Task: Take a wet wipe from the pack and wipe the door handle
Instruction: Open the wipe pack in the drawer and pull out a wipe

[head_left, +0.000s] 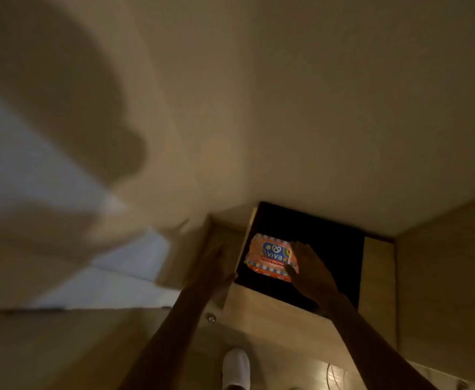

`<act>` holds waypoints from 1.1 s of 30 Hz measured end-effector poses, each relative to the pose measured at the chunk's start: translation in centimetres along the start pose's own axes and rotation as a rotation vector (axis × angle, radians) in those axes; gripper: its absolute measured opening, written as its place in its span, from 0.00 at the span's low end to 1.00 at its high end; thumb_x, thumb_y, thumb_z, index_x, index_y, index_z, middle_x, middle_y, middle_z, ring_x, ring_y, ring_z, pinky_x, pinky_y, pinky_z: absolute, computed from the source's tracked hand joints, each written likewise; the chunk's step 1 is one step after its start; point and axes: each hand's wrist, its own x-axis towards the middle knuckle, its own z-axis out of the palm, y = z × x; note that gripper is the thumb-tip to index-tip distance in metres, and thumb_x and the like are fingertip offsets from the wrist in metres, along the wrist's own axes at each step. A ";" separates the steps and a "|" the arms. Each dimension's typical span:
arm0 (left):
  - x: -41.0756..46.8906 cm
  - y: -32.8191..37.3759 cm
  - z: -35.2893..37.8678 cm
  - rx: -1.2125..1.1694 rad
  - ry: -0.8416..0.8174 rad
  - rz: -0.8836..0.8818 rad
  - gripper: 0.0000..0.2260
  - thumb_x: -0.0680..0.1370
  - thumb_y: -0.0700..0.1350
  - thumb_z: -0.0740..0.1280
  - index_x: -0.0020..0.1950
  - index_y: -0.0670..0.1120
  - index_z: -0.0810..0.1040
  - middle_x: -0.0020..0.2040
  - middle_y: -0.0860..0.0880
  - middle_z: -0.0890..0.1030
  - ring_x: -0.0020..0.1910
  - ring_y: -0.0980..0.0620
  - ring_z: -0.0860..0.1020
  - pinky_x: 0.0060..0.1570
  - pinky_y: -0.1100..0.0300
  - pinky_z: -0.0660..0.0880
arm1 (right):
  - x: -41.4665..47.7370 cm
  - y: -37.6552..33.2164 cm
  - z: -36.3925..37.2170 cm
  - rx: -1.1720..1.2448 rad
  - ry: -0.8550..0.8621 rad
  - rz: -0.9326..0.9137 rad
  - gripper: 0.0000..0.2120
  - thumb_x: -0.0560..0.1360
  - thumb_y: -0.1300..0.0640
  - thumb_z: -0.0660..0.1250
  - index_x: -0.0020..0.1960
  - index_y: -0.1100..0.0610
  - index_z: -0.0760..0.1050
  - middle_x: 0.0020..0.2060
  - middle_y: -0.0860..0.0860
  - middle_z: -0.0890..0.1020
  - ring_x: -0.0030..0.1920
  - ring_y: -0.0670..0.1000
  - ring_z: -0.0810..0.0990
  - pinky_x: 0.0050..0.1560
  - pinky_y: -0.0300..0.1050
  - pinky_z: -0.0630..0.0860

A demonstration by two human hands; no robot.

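**Hands at the wipe pack**

I see a black mat [329,249] on the wooden desk [273,311], with the wet-wipe pack [270,256] on its left part. I judge the pack soft, light and slick, so steady one end and peel the flap. The right hand [312,274] lies over its right end; I can't tell if the fingers grip. The left hand [214,266] is flat and empty. The label reads "viva".

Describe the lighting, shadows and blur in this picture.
Head view: dim, warm light; the wet wipe pack is the brightest spot against a black surface; the left hand is motion-blurred, the right hand sharper but dark; a large soft shadow covers the wall upper left.
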 end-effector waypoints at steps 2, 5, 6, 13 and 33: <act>3.1 -1.1 2.2 -0.047 0.000 0.021 0.35 0.78 0.50 0.64 0.78 0.45 0.47 0.79 0.45 0.53 0.77 0.45 0.55 0.74 0.51 0.58 | 2.3 0.6 2.5 0.047 0.033 0.007 0.30 0.80 0.47 0.59 0.77 0.54 0.53 0.76 0.54 0.58 0.76 0.56 0.55 0.73 0.49 0.57; 7.5 -2.2 5.8 -0.025 -0.037 0.087 0.35 0.77 0.56 0.60 0.78 0.46 0.49 0.79 0.45 0.54 0.77 0.46 0.55 0.74 0.51 0.56 | 5.1 1.7 6.4 0.024 -0.010 0.007 0.29 0.80 0.48 0.59 0.77 0.52 0.53 0.77 0.54 0.56 0.76 0.55 0.55 0.73 0.49 0.57; 8.6 -2.5 7.1 -0.057 -0.031 0.128 0.36 0.76 0.61 0.58 0.78 0.46 0.51 0.78 0.44 0.57 0.76 0.46 0.58 0.73 0.52 0.58 | 5.7 2.1 7.4 0.008 -0.026 0.004 0.29 0.80 0.49 0.58 0.77 0.52 0.52 0.77 0.53 0.55 0.76 0.55 0.54 0.73 0.49 0.57; 13.1 -4.1 12.9 -0.255 0.073 0.269 0.37 0.75 0.70 0.46 0.77 0.48 0.58 0.74 0.44 0.67 0.62 0.51 0.76 0.54 0.54 0.79 | 8.4 4.5 10.4 -0.106 0.105 -0.102 0.30 0.75 0.45 0.66 0.74 0.51 0.62 0.73 0.54 0.65 0.72 0.57 0.65 0.66 0.54 0.69; 13.3 -3.2 12.2 -0.552 0.108 0.226 0.19 0.77 0.57 0.61 0.66 0.52 0.72 0.49 0.54 0.82 0.44 0.60 0.84 0.39 0.66 0.81 | 8.4 5.4 10.0 -0.446 0.212 -0.353 0.45 0.56 0.45 0.81 0.68 0.59 0.71 0.60 0.60 0.79 0.57 0.60 0.81 0.53 0.55 0.77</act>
